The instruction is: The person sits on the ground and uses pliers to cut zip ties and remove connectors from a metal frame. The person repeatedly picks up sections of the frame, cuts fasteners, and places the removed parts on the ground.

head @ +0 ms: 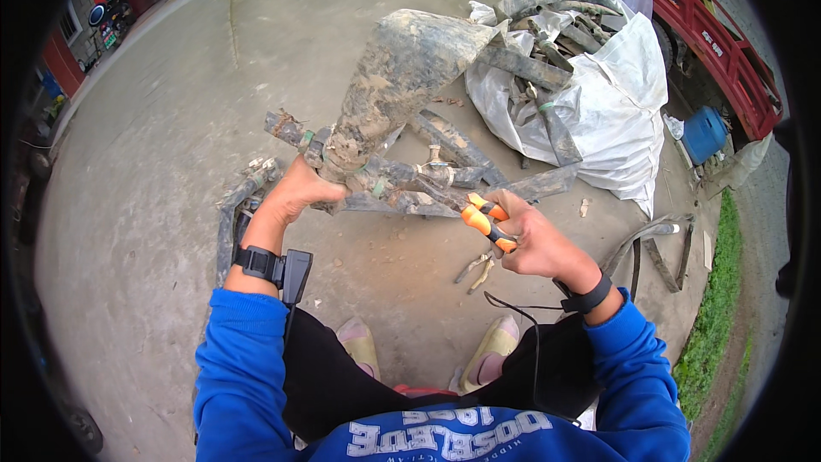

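My left hand [303,191] grips a muddy pipe fitting [314,147] with green bands, where several pieces of old hose join. From it a wide, flattened, mud-caked hose [410,61] rises away from me. My right hand [535,234] is closed around pliers with orange and black handles [484,221]. Their jaws point left at the joined hose, but the exact contact is hard to make out. Right of centre on the hose run sits a small valve-like fitting [436,167]. A second pair of pliers [476,271] lies on the concrete below my right hand.
A white woven sack [609,102] stuffed with old hose pieces stands at the upper right. Beyond it are a red cargo vehicle [705,32] and a blue container [703,135]. Loose hoses lie at right [660,250] and left [228,231]. Grass [712,308] edges the concrete.
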`<state>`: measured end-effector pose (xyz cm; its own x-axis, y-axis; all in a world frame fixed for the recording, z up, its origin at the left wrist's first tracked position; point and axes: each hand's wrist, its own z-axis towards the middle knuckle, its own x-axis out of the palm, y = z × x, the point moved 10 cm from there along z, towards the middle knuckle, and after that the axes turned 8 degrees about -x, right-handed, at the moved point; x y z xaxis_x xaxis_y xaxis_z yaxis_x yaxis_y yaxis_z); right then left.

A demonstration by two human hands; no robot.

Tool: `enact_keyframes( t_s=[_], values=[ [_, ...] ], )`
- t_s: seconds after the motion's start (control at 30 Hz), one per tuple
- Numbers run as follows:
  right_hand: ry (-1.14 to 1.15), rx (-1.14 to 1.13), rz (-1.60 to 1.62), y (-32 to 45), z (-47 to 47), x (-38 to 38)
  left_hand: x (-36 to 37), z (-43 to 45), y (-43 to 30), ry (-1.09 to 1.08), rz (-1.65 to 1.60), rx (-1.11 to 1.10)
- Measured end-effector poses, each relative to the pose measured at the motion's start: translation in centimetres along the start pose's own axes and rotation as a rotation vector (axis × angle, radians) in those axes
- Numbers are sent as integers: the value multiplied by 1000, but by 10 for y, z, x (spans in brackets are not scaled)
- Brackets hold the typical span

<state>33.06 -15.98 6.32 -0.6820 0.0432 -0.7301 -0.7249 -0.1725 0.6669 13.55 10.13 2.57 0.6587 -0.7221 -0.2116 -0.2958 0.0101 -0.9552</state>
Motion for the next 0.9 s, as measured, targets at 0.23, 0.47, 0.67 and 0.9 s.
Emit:
enact_keyframes(
  t_s=[0.23,0.47,0.67,0.9],
  values=[
    [31,-30,-112,-8,5,9,-3,12,8,-84,178,12],
    [-40,-21,-181,-2,6,1,-2,16,13,-229,266,55],
    [-39,14,-457,6,6,0,6,21,18,-286,403,69],
    [-52,25,-512,3,3,9,11,17,19,-278,493,-14]
  ],
)
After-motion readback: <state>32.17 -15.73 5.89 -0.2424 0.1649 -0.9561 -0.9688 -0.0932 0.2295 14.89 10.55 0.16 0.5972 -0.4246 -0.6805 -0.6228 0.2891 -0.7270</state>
